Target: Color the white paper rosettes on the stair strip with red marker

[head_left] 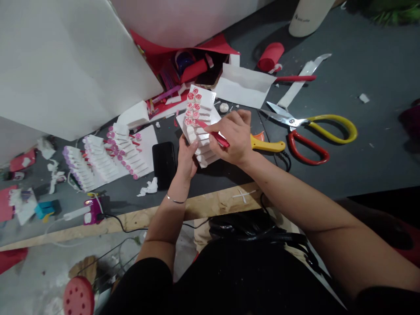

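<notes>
My right hand (234,133) is closed around a red marker (222,140), its tip at the end of one of the small white rolls on a white card (205,94). Rolls near the card's far end carry red swirls (196,106) on their ends; the nearer white rolls (201,158) are plain. My left hand (187,157) grips the near left side of the card, thumb against the plain rolls. A yellow glue gun (267,144) with an orange trigger lies just right of my right hand, partly hidden by it.
Large scissors (292,122) with yellow and red handles lie open at right. Left are a black phone (164,165) and cards with purple-tipped rolls (126,151). A cluttered red-lined box (193,72), a red roll (271,57) and a white bottle (305,19) stand further back.
</notes>
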Available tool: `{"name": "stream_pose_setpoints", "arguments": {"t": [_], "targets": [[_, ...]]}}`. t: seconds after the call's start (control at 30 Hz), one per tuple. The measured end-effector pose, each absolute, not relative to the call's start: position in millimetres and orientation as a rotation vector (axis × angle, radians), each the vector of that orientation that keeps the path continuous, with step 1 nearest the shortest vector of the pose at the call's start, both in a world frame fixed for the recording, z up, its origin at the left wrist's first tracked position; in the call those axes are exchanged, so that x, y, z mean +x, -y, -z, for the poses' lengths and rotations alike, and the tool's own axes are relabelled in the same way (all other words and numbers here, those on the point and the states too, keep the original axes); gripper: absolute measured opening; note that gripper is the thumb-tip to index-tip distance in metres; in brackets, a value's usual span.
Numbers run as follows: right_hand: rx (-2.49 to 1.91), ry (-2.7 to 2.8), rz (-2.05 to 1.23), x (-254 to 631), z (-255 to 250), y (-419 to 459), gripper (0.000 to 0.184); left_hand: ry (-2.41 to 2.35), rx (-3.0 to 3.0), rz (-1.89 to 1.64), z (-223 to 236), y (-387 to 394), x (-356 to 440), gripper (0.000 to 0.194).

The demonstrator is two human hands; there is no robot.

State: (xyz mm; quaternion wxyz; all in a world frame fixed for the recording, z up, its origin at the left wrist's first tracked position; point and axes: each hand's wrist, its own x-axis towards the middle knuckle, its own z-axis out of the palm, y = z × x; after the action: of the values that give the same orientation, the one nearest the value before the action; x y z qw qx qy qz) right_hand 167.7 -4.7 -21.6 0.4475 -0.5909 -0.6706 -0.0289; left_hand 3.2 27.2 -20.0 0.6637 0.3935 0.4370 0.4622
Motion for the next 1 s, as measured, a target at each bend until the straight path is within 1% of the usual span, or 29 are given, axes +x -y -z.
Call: {"name": "stream_pose_setpoints", "arguments": {"t": [0.17, 0.37, 0.53, 0.7, 1.0], "targets": [[-1.401, 1.613, 0.115, 166.7, 22.7, 4.2, 0.032, -1.0, 0.899, -1.051, 21.3, -27.7, 2.8, 0.082], [-1.35, 1.632, 0.17, 165.1, 24.4, 5.0, 0.034, -1.002, 0.907, -1.055, 21.0, -28.0, 3.3, 0.084], [-1.435, 1.672, 0.064, 165.5, 23.0, 6.3, 0.033, -0.994, 0.905, -1.045, 20.2, -27.9, 3.4, 0.088], [-1.429, 1.725, -0.021, 165.5, 23.3, 6.3, 0.033, -0.986, 0.903, -1.049, 20.2, -27.8, 3.4, 0.088], [-1.457, 1.705, 0.007, 166.1, 21.5, 6.6, 0.035, -0.986, 0.901, -1.048, 18.6, -27.1, 4.0, 0.086]]}}
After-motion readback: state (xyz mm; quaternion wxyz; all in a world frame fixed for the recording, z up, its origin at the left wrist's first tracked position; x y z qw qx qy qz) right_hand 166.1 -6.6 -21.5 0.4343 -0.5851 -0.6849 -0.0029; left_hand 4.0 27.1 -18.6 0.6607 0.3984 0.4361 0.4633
